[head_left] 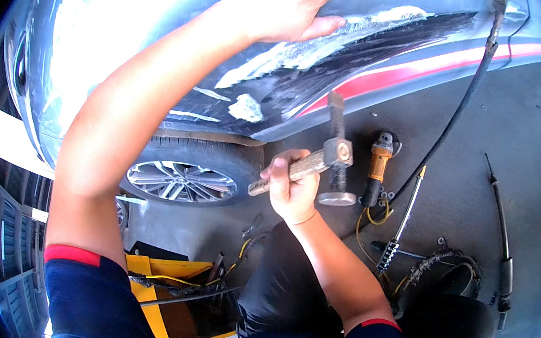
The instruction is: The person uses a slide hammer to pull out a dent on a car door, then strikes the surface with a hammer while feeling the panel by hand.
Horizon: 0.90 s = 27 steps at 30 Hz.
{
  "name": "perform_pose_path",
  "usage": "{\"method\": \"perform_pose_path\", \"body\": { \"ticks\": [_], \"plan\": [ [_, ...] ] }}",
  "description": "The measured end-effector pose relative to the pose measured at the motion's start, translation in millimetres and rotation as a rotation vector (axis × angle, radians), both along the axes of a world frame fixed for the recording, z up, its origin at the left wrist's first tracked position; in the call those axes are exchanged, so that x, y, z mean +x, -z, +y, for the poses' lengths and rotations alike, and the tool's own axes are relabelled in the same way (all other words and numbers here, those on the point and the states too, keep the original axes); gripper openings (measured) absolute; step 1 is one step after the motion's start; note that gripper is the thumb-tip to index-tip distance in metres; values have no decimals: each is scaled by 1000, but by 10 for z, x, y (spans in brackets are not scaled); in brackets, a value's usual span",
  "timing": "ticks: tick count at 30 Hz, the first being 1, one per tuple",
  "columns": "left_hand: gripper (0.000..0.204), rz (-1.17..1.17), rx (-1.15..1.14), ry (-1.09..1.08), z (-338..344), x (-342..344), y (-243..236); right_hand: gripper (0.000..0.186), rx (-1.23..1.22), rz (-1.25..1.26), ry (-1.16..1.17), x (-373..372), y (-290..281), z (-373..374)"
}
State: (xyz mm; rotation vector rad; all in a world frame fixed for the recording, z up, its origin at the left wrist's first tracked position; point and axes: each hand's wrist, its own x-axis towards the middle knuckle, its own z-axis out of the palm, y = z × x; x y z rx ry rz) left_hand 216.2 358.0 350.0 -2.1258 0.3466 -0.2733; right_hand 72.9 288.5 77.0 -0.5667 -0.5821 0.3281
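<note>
Left hand (284, 2) lies flat on car panel (338, 56), fingertips cut off; right hand (292, 188) grips hammer (333, 153).

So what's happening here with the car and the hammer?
A person is working on a car's body panel, where the paint is scraped and patched with pale filler. Their left hand lies flat on the damaged area, while their right hand grips a body hammer by its wooden handle, held just off the panel. On the ground beside the wheel lie an orange-bodied power tool, a black hose and some long rod tools.
</note>
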Motion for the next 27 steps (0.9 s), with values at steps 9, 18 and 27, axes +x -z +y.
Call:
{"method": "perform_pose_path", "body": {
  "ticks": [9,18,27],
  "plan": [
    [85,284,-40,-115,353,-709,262,23,-32,103,-23,263,-20,-131],
    [86,249,11,-211,477,-1174,263,15,-139,-120,14,623,-74,-2],
    [86,248,16,-215,524,-1171,281,22,-149,-257,257,768,-387,140]
  ]
}}
